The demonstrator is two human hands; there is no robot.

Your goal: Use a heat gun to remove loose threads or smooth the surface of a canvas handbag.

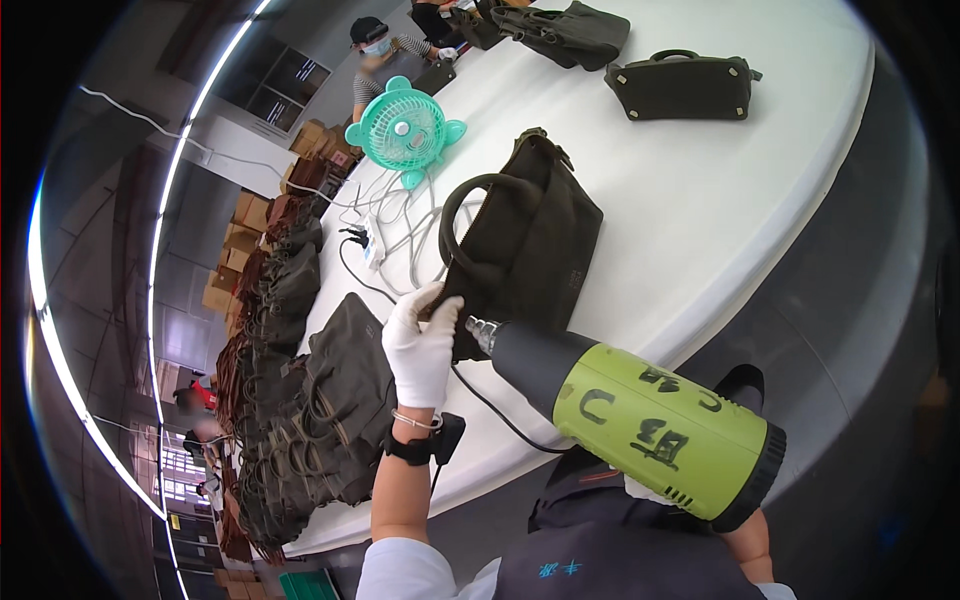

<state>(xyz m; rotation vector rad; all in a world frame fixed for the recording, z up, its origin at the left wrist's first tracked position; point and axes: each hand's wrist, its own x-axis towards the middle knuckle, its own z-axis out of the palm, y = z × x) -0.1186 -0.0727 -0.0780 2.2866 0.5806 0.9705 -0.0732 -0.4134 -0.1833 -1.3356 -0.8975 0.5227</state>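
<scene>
Bearing black writing [660, 447] — green heat gun [622, 410]

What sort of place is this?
Probably a bag workshop or small factory. Many dark handbags are heaped along a long white table, a gloved left hand is on another bag near a green heat gun, and cardboard boxes are stacked beyond.
</scene>
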